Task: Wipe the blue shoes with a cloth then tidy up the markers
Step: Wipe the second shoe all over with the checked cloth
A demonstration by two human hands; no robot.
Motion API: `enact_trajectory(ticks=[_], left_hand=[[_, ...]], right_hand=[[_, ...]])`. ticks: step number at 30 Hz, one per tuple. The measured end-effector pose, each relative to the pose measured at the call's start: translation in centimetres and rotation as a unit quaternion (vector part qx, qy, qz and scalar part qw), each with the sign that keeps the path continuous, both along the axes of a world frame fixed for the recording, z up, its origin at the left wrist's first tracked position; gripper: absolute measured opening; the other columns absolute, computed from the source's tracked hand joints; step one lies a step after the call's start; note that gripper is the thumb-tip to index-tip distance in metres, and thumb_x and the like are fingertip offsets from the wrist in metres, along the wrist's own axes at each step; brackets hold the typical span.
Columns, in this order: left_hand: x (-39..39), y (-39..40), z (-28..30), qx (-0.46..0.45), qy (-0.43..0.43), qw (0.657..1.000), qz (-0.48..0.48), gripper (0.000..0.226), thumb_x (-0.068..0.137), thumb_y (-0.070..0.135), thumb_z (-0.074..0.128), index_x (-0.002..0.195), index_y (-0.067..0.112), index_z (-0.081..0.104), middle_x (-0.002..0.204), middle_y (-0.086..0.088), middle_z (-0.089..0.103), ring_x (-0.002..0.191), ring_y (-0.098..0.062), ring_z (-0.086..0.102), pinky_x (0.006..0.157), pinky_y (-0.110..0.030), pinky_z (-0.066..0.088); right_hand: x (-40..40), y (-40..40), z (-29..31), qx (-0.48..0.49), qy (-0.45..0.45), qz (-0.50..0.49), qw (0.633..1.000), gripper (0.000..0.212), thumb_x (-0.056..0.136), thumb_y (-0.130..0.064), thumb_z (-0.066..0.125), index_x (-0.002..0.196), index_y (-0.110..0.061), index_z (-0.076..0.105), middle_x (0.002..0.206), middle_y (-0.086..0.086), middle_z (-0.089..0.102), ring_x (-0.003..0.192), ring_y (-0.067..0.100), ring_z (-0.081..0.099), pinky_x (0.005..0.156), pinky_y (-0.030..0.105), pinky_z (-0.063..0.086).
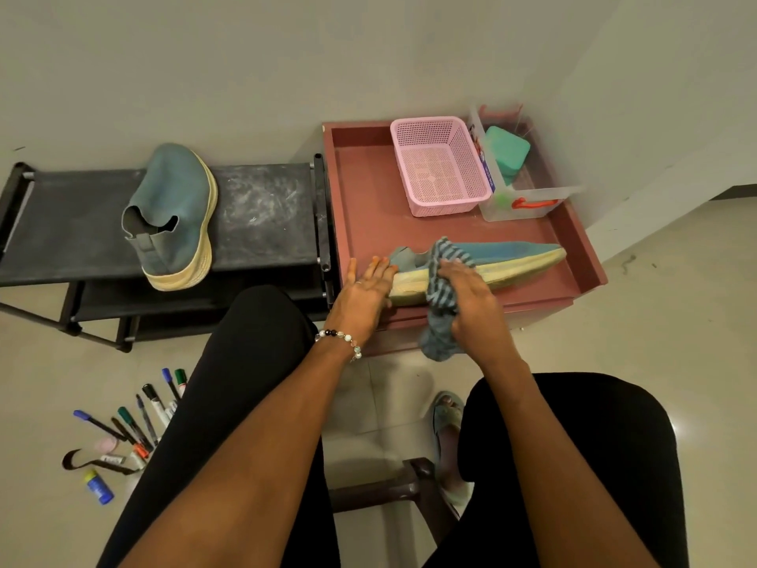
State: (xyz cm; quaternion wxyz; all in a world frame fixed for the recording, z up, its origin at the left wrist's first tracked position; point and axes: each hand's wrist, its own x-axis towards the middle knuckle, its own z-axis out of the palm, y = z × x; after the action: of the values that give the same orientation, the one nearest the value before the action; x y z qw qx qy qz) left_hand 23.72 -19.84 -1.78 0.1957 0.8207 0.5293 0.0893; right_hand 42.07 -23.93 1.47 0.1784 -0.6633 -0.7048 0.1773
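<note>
From your head camera, the shoe (483,262) you are wiping lies on its side in the red tray (360,186), pale sole turned toward you. Its long axis runs left to right across your front, heel at your left, toe well off to your right and a little farther away.

Your left hand (364,291) is flat, fingers straight and spread, pressed against the heel end to brace it. Your right hand (465,291) grips the striped cloth (444,289), fingers curled round it, and bears on the sole edge about a third of the way along from the heel. The loose tail of the cloth hangs down over the tray's near rim.

So the unwiped length, as I judge it, lies to the right of your right hand. The stroke should run along the axis toward the toe, with the left hand holding the heel against the push. The right hand is the nearer one for that run.

The second shoe (174,215) stands well apart to your left on the black rack (262,215), toe pointing away from you. Your left hand is nearer to it.

The markers (143,416) lie scattered on the floor beside your left leg, low and to the left, untouched. The pink basket (440,166) sits at the back of the tray, beyond the shoe.
</note>
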Motion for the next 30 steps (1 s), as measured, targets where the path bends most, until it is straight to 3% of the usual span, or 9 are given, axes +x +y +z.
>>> enact_trajectory(ticks=[3, 6, 9, 12, 15, 18, 21, 26, 30], left_hand=[[0.2, 0.0, -0.2, 0.002, -0.003, 1.0, 0.005, 0.059, 0.095, 0.005, 0.046, 0.149, 0.01, 0.023, 0.159, -0.008, 0.015, 0.148, -0.018, 0.007, 0.113, -0.036, -0.015], [0.0, -0.4, -0.5, 0.029, -0.026, 0.999, 0.002, 0.061, 0.092, -0.008, 0.037, 0.149, 0.007, 0.023, 0.158, -0.011, 0.015, 0.147, -0.021, 0.009, 0.116, -0.035, -0.011], [-0.1, -0.5, -0.6, 0.036, -0.05, 0.998, -0.001, 0.056, 0.096, -0.008, 0.031, 0.149, 0.006, 0.021, 0.158, -0.011, 0.014, 0.147, -0.022, 0.009, 0.118, -0.033, -0.008], [-0.1, -0.5, -0.7, 0.056, -0.074, 0.996, -0.003, 0.062, 0.09, -0.016, 0.033, 0.148, 0.004, 0.026, 0.156, -0.013, 0.018, 0.146, -0.026, 0.016, 0.118, -0.034, -0.004], [0.0, -0.2, -1.3, 0.069, -0.097, 0.993, 0.008, 0.062, 0.086, -0.019, 0.038, 0.143, 0.003, 0.037, 0.153, -0.016, 0.026, 0.143, -0.029, 0.025, 0.116, -0.035, 0.0], [0.3, 0.0, -1.5, 0.056, -0.101, 0.993, 0.012, 0.058, 0.086, -0.015, 0.048, 0.141, 0.002, 0.041, 0.151, -0.017, 0.031, 0.14, -0.029, 0.031, 0.117, -0.039, 0.005], [0.4, -0.2, -1.6, 0.055, -0.122, 0.991, 0.022, 0.059, 0.081, -0.02, 0.048, 0.137, -0.001, 0.046, 0.146, -0.02, 0.038, 0.135, -0.033, 0.039, 0.116, -0.045, 0.013], [0.4, -0.3, -1.3, 0.044, -0.116, 0.992, 0.021, 0.054, 0.093, -0.011, 0.041, 0.145, 0.004, 0.033, 0.154, -0.01, 0.026, 0.142, -0.02, 0.027, 0.119, -0.03, 0.003], [0.3, -0.3, -1.5, 0.043, -0.124, 0.991, 0.033, 0.06, 0.083, -0.019, 0.047, 0.139, 0.003, 0.045, 0.149, -0.014, 0.036, 0.136, -0.029, 0.038, 0.117, -0.037, 0.01]], right_hand=[[-0.3, -0.3, 0.0, 0.025, 0.005, -0.077, 0.997, 0.061, 0.071, 0.012, 0.061, 0.131, 0.001, 0.05, 0.141, 0.02, 0.045, 0.136, 0.032, 0.037, 0.116, 0.039, 0.024], [-3.4, -0.7, -0.1, 0.034, 0.004, -0.063, 0.997, 0.07, 0.067, 0.017, 0.05, 0.135, 0.005, 0.045, 0.146, 0.022, 0.037, 0.141, 0.033, 0.028, 0.115, 0.03, 0.016], [-5.4, -0.8, 0.1, 0.031, -0.002, 0.043, 0.999, 0.073, 0.061, 0.016, 0.051, 0.133, 0.009, 0.045, 0.143, 0.026, 0.039, 0.138, 0.038, 0.03, 0.115, 0.036, 0.011], [-3.5, -0.5, -0.1, 0.055, -0.044, 0.108, 0.992, 0.071, 0.053, 0.009, 0.047, 0.124, 0.012, 0.054, 0.132, 0.027, 0.051, 0.127, 0.042, 0.045, 0.108, 0.051, 0.021], [0.4, -0.4, -0.5, 0.066, -0.057, 0.055, 0.995, 0.07, 0.051, 0.003, 0.041, 0.118, 0.01, 0.059, 0.126, 0.026, 0.057, 0.12, 0.044, 0.051, 0.105, 0.055, 0.027], [1.5, -0.4, -0.7, 0.09, -0.064, -0.028, 0.994, 0.053, 0.067, -0.001, 0.052, 0.118, 0.013, 0.058, 0.125, 0.029, 0.056, 0.12, 0.045, 0.05, 0.105, 0.056, 0.027], [-2.4, -0.4, -0.6, 0.06, -0.049, -0.062, 0.995, 0.071, 0.063, 0.016, 0.061, 0.132, 0.01, 0.045, 0.141, 0.027, 0.041, 0.136, 0.041, 0.032, 0.114, 0.044, 0.022], [-6.5, -0.4, -1.2, 0.075, -0.055, 0.094, 0.991, 0.07, 0.055, 0.019, 0.055, 0.125, 0.017, 0.049, 0.132, 0.035, 0.046, 0.125, 0.052, 0.041, 0.105, 0.059, 0.021], [-0.6, -0.3, -1.2, 0.096, -0.099, 0.148, 0.979, 0.067, 0.058, 0.005, 0.046, 0.124, 0.006, 0.057, 0.131, 0.024, 0.054, 0.122, 0.046, 0.047, 0.111, 0.044, 0.028]])
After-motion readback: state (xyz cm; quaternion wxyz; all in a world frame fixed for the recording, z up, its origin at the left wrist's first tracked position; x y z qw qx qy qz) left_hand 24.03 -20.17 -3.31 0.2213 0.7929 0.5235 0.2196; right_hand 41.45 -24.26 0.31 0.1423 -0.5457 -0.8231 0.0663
